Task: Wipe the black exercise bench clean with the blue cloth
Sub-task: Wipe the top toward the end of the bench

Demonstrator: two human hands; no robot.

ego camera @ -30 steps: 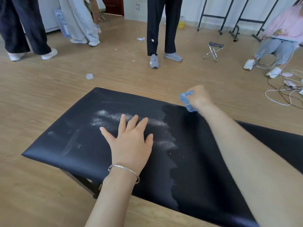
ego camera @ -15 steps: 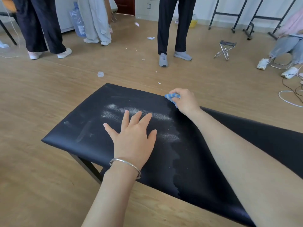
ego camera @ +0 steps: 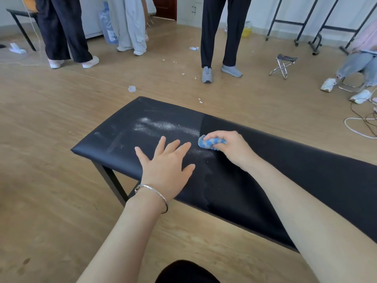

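On bench (ego camera: 295,170), right grip (ego camera: 234,150) holds blue cloth (ego camera: 210,143)

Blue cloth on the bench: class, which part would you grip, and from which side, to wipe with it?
Grip its bunched top from above, as the right hand does now: the blue cloth is wadded against the black bench, so only its upper side is free.

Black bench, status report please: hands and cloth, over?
Left hand flat on black padded exercise bench, fingers spread. Right hand grip round fluffy blue cloth, on the bench top. White powder patch left of cloth, not yet wiped.
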